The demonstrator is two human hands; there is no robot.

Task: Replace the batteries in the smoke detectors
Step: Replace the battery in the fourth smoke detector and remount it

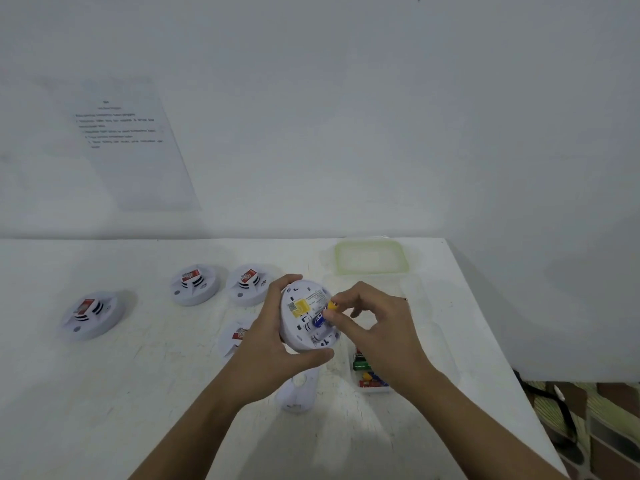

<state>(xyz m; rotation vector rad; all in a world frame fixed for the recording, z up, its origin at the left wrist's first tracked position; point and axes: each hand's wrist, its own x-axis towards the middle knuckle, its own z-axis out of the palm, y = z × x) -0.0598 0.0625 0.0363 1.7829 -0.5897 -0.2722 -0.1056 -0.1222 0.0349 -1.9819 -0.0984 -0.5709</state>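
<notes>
My left hand (268, 344) grips a white smoke detector (304, 315) lifted above the table, its back side with a yellow label facing me. My right hand (372, 323) pinches a blue and yellow battery (323, 313) at the detector's battery slot. Three more detectors stand face up on the table: one at the left (91, 315), two side by side behind (194, 284) (247, 284). Another detector (232, 336) lies partly hidden behind my left wrist. A white cover plate (298, 393) lies on the table under my hands.
A clear plastic box (429, 327) holds several batteries (367, 372) below my right hand; its green-rimmed lid (372, 256) lies behind it. The white table (104, 393) ends at the right (502, 341). A printed sheet (135, 143) hangs on the wall.
</notes>
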